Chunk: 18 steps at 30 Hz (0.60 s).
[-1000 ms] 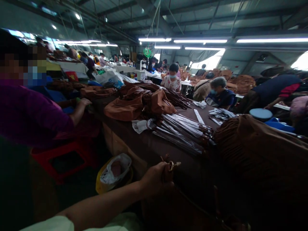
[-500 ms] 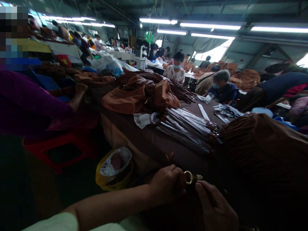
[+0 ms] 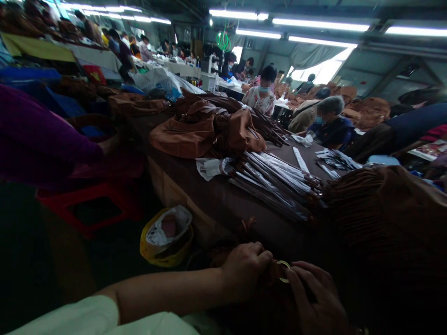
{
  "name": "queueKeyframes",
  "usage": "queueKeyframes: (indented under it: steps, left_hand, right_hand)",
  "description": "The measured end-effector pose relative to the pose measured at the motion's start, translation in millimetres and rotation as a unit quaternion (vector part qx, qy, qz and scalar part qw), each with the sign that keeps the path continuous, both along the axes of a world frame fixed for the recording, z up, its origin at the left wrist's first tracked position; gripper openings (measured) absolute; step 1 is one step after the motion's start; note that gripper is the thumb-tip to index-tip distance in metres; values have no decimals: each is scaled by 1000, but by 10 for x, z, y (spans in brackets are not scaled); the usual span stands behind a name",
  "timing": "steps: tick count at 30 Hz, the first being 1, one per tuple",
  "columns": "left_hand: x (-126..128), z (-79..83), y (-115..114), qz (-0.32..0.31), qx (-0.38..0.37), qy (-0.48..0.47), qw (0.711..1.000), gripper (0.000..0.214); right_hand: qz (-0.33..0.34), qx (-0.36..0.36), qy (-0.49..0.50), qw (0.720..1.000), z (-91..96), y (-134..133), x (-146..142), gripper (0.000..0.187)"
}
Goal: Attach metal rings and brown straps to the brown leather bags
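My left hand (image 3: 244, 267) is closed around the end of a dark brown leather strap (image 3: 268, 279) at the bottom centre. A gold metal ring (image 3: 283, 271) on that strap shows between my two hands. My right hand (image 3: 314, 298) is curled over the strap and pinches at the ring from the right. The rest of the strap is lost in shadow below my hands. Both hands sit at the near edge of a brown-covered table (image 3: 223, 204).
A bundle of wrapped straps (image 3: 275, 181) lies mid-table, brown bags (image 3: 206, 132) are piled behind it, and a fringed brown bag (image 3: 384, 209) is at right. A yellow bucket with plastic bags (image 3: 166, 237) and a red stool (image 3: 91, 209) stand on the floor. A person in purple (image 3: 42, 139) sits at left; other workers sit farther off.
My right hand came into view and closed on the ring. Both hands and the strap dropped lower in view. The view shifted left and down.
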<state>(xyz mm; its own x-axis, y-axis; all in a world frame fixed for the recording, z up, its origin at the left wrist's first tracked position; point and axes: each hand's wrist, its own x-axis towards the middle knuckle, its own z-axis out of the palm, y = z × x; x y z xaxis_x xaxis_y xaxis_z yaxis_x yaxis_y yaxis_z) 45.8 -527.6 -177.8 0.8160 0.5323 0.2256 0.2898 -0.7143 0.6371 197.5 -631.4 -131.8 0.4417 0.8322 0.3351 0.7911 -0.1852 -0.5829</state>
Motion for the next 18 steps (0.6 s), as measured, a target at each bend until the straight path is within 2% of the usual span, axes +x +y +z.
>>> queueKeyframes:
  steps: [1,2,3,5,7,8,9,10,11,12,14,15,17,18]
  left_hand:
    - [8,0,-12,-13,-4,0,1000,25]
    - [16,-1,-21,-28,-10,0,1000,24]
    - [23,-4,-27,-44,-18,0,999,24]
    - [34,-14,-24,-67,-36,-1,997,23]
    - [42,-31,-7,-77,-45,5,996,23]
    - [48,-42,0,-79,-45,12,996,24]
    - [59,-56,3,-79,-41,26,996,25]
    - [74,-72,-4,-78,-32,47,995,26]
    - [97,-90,-21,-71,-21,75,994,26]
    - [126,-109,-49,-62,-7,106,992,23]
    - [198,-152,-126,-62,33,155,985,16]
    - [233,-171,-165,-70,54,167,982,14]
    - [279,-197,-213,-95,85,171,977,14]
    - [283,-198,-214,-103,88,170,976,15]
  right_hand:
    - [6,-40,97,994,-4,-26,51,39]
    - [11,-80,203,976,-8,-46,89,38]
    - [14,-113,312,943,-14,-59,112,36]
    - [19,-147,498,855,-46,-59,121,34]
    - [22,-146,615,774,-107,-35,106,33]
    - [21,-141,645,751,-144,-22,97,34]
    - [17,-137,655,743,-179,-13,86,35]
    - [11,-139,643,753,-206,-10,72,38]
    - [4,-144,601,787,-222,-13,49,39]
    - [-6,-149,522,840,-224,-22,15,41]
    - [-21,-156,272,949,-189,-49,-89,41]
    - [-23,-156,132,979,-159,-62,-151,40]
    - [-26,-147,-67,986,-95,-78,-251,41]
    - [-27,-141,-98,985,-72,-78,-271,43]
